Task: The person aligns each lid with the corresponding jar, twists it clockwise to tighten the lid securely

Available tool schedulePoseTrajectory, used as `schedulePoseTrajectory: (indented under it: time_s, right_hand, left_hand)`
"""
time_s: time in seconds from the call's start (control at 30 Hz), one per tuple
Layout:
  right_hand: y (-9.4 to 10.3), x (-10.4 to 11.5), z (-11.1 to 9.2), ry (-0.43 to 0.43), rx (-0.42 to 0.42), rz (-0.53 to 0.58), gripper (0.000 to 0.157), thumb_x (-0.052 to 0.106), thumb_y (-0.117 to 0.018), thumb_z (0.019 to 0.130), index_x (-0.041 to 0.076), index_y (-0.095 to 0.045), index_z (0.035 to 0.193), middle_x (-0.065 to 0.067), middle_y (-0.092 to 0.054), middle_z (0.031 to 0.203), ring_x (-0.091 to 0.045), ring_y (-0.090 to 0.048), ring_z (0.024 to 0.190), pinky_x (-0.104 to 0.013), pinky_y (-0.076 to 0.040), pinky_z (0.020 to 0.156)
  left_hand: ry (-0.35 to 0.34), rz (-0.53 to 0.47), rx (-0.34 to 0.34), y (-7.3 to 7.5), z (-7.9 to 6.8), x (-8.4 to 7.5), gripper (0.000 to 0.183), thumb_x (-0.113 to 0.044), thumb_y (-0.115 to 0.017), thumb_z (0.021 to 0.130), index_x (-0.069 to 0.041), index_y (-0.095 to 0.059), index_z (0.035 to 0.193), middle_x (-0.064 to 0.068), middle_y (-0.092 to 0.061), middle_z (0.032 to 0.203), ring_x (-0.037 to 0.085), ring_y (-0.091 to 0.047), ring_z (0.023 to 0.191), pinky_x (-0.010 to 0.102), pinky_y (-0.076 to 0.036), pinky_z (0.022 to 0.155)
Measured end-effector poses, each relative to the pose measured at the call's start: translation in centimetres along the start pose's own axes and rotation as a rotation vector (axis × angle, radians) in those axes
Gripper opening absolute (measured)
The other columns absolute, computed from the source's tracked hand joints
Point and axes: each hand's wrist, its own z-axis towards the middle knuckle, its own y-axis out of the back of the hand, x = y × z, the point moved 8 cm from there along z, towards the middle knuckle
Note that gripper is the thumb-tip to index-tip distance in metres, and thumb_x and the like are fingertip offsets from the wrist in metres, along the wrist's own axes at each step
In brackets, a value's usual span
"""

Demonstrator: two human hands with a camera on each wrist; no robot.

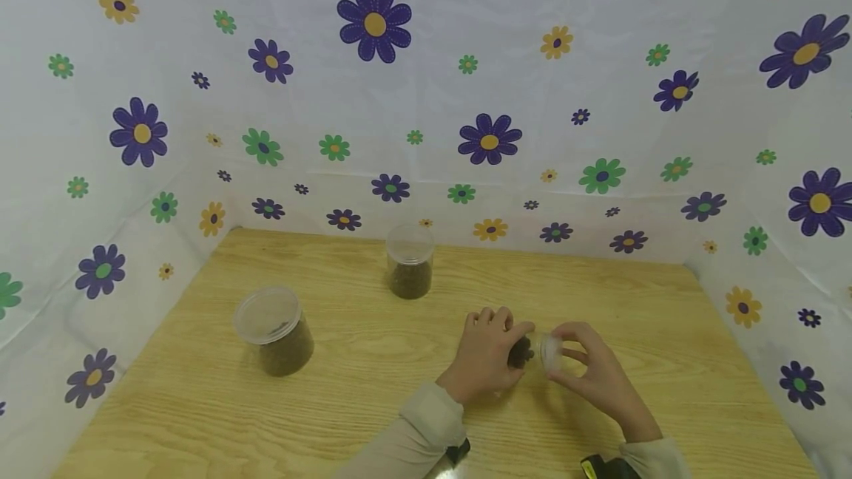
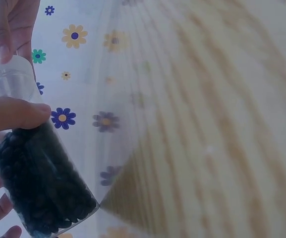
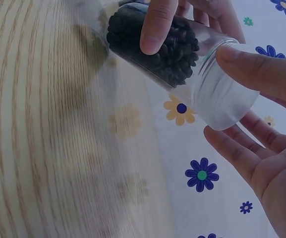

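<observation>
A clear jar [image 1: 521, 352] of dark, bean-like pieces is tipped on its side, its top pointing right. My left hand [image 1: 484, 353] grips the jar's body, thumb across it near the neck in the left wrist view. At the other end, my right hand [image 1: 597, 374] pinches the translucent lid [image 3: 227, 94] between thumb and fingers. The lid sits at the jar's mouth, in line with the body. In the right wrist view the dark pieces [image 3: 175, 59] fill the lower part, with bare space towards the lid.
Two more clear lidded jars with dark contents stand upright on the wooden table [image 1: 353, 390]: a wide jar [image 1: 286, 350] at left and a narrower jar [image 1: 410, 279] at the back. A flower-print white sheet [image 1: 426, 87] walls the back and sides.
</observation>
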Motion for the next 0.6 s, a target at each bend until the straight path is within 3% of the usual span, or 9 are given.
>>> schedulePoseTrajectory:
  time_s: [0.4, 0.6]
  right_hand:
    - [-0.01, -0.08, -0.04, 0.029, 0.007, -0.011, 0.059, -0.008, -0.079, 0.064, 0.003, -0.053, 0.115, -0.012, -0.053, 0.115, 0.006, -0.046, 0.109, -0.028, -0.054, 0.085]
    - [-0.1, 0.07, 0.0, 0.029, 0.013, -0.014, 0.062, -0.01, -0.08, 0.061, 0.003, -0.052, 0.116, -0.014, -0.052, 0.116, 0.008, -0.044, 0.11, -0.037, -0.054, 0.084]
  left_hand:
    - [-0.014, -0.007, -0.017, 0.15, -0.05, -0.16, 0.06, -0.048, -0.079, 0.063, -0.034, -0.056, 0.117, -0.005, -0.052, 0.097, 0.013, -0.048, 0.083, 0.035, -0.044, 0.076]
    - [-0.013, -0.008, -0.006, 0.07, -0.01, -0.2, 0.06, -0.048, -0.079, 0.064, -0.035, -0.056, 0.118, -0.005, -0.052, 0.098, 0.013, -0.048, 0.084, 0.035, -0.044, 0.077]
